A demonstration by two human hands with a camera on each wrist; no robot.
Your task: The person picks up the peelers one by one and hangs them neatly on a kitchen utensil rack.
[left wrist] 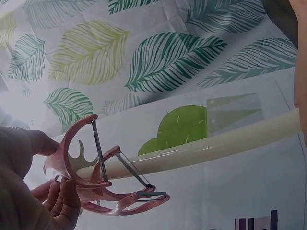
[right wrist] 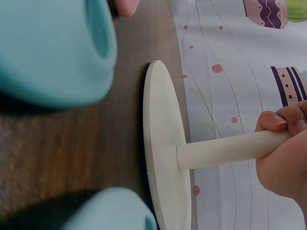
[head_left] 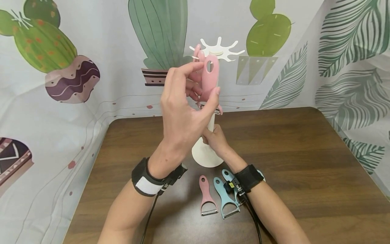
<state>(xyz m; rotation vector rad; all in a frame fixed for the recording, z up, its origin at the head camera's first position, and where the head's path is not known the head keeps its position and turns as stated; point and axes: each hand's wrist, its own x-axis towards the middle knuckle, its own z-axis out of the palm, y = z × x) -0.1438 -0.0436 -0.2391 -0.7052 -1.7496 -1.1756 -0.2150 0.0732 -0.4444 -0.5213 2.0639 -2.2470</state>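
My left hand (head_left: 179,108) pinches a pink peeler (head_left: 211,79) between thumb and fingers, its handle up and its blade end down. The handle's hole is close to the arms of a white stand (head_left: 219,51) with a spoked top. Behind it, more pink peelers (head_left: 197,51) hang at the stand's left side. In the left wrist view, the held peeler's metal blade (left wrist: 100,148) shows beside the others' blades. Lower down, my right hand (head_left: 217,139) grips the pole (right wrist: 230,149) above the round base (right wrist: 165,115).
On the brown table (head_left: 292,162), in front of the base, lie a pink peeler (head_left: 205,191) and a light blue peeler (head_left: 223,195). Another blue peeler (head_left: 226,174) is partly hidden under my right wrist. A patterned cloth (head_left: 115,51) hangs behind the table.
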